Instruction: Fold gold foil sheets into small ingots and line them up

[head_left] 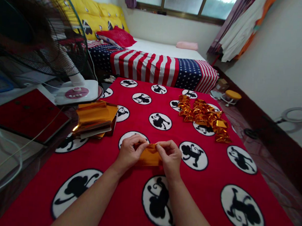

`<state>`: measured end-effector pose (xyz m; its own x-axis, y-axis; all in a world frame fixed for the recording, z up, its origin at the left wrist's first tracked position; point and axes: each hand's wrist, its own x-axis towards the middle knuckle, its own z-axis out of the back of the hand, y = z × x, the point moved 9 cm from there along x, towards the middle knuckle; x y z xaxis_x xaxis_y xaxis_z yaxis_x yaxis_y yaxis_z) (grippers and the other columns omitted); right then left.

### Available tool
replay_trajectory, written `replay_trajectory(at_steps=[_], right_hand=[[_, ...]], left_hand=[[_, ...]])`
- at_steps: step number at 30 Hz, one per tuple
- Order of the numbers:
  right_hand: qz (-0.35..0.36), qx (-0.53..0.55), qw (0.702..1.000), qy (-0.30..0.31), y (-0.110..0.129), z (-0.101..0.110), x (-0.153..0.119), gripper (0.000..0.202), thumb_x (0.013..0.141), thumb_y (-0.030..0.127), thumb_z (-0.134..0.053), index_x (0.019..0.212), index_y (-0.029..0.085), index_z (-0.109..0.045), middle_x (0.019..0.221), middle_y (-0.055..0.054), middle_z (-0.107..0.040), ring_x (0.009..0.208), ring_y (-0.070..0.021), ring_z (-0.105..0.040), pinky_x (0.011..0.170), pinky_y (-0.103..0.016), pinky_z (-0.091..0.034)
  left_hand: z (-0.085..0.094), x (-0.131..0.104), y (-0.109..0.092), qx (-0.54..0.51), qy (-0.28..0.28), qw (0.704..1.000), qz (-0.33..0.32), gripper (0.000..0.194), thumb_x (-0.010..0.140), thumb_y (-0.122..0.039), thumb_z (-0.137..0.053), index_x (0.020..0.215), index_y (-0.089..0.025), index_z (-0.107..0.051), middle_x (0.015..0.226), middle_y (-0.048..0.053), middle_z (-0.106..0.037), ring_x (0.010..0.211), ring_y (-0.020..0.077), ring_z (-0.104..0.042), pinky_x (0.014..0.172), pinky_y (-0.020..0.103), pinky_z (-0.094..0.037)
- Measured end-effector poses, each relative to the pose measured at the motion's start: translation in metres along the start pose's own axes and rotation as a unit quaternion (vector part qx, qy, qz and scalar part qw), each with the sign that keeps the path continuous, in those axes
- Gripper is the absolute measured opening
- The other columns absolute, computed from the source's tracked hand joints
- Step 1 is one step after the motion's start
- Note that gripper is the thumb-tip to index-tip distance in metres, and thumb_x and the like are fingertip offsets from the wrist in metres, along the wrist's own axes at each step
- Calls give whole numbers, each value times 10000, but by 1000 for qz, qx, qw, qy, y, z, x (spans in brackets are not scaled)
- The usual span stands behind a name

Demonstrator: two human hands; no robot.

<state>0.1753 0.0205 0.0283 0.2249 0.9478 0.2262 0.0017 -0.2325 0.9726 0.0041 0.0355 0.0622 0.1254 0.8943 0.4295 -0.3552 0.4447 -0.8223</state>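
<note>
Between my two hands, a sheet of gold foil paper (148,158) is held just above the red cloth (107,181). My left hand (131,151) pinches its upper edge on the left, thumb against fingers. My right hand (170,157) pinches the same edge on the right, close to the other thumb. The edge looks folded over there. A stack of gold foil sheets (96,117) lies to the left. Folded gold foil pieces (204,115) sit in a group of rows at the far right of the cloth.
An electric fan (77,92) stands left of the cloth, beside a dark red box lid or panel (28,111). Beyond lies a bed with a striped cover (148,65). On the right floor are a yellow-topped stool (233,94) and a ring-shaped stand (296,115).
</note>
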Motion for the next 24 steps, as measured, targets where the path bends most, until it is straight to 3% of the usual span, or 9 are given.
replay_trajectory(at_steps=[6,11,17,24], right_hand=[[-15,-3,996,84,0,-12,3,192,763,242,-714,930,201,-628,817,-15,-676,732,-154,-647,654,-252,-510],[43,-138,978,153,14,-24,1,58,800,242,-679,816,187,-689,774,-24,-691,700,-155,-629,641,-253,-478],[62,-179,967,168,15,-26,1,116,830,247,-646,738,181,-671,700,-12,-654,628,-135,-577,585,-239,-427],[13,-157,976,150,2,-12,7,146,840,275,-632,747,180,-692,689,-11,-663,618,-139,-573,572,-235,-425]], left_hand=[[-2,2,3,4,34,999,15,140,821,-189,-633,684,-165,-642,697,23,-657,662,135,-599,638,238,-448],[-9,1,4,5,67,997,27,138,822,-187,-622,690,-170,-657,692,21,-655,648,134,-591,632,239,-441],[-15,-1,7,16,82,996,26,123,813,-168,-626,696,-171,-667,689,18,-651,649,132,-585,637,240,-431],[-5,1,12,24,47,998,44,123,799,-174,-640,681,-167,-675,691,26,-683,651,138,-609,633,240,-445]])
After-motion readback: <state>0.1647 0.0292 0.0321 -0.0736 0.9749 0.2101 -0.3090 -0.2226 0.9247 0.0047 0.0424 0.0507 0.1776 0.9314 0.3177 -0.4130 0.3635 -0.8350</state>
